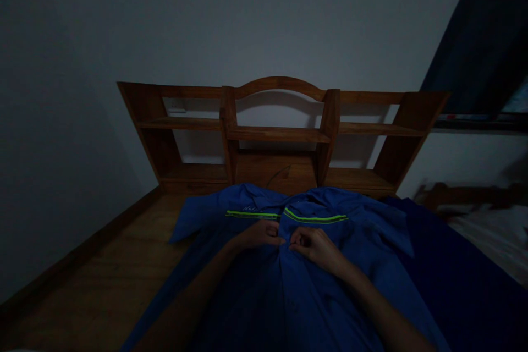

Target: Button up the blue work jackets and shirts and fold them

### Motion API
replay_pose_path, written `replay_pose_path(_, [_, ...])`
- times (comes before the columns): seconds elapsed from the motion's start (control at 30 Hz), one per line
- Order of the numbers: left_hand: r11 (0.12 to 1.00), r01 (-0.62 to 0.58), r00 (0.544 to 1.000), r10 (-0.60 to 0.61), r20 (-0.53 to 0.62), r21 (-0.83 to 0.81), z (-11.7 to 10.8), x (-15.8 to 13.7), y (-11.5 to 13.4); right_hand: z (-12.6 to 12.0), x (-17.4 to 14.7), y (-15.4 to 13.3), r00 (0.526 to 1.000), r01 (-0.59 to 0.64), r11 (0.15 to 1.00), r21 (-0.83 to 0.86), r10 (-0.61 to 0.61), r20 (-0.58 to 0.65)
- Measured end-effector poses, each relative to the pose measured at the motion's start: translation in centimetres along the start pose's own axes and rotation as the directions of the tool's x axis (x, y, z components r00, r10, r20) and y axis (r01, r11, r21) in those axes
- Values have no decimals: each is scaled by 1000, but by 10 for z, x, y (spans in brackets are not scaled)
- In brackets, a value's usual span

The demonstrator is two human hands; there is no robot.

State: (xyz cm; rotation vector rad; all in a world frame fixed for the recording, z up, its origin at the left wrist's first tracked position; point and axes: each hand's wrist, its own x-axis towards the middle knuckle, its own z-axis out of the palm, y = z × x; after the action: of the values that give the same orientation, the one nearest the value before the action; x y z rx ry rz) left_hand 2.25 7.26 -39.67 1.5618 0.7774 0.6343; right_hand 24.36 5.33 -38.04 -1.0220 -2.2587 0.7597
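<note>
A blue short-sleeved garment [256, 286] with a front opening lies spread out, its collar end toward the shelf. Bright yellow-green stripes [315, 219] cross its chest on both sides. My left hand [262, 234] pinches the cloth at the edge of the front opening, just below the stripe. Opposite it, my right hand [312, 243] has its fingertips closed on the other side of the same opening. The hands are a short gap apart. Any button between the fingertips is too dark and small to make out.
The garment lies on a wooden surface [94, 269], with dark blue cloth [462, 275] at the right. Behind stands a wooden shelf unit [278, 133] with an arched top, against a pale wall [198, 22]. A dark curtain [474, 49] hangs at the upper right.
</note>
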Motion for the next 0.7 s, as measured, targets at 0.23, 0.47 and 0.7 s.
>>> replay_pose_path(0.23, [997, 36, 999, -35, 9, -73, 1, 0, 5, 1, 1, 2, 1000, -16, 999, 28, 16, -3])
replay_pose_path(0.47, [996, 30, 1000, -30, -4, -83, 1, 0, 2, 5, 1, 4, 998, -50, 995, 91, 47, 31])
replay_pose_path(0.7, [999, 32, 999, -32, -21, -24, 4, 1, 6, 8, -1, 9, 996, -80, 994, 77, 77, 45])
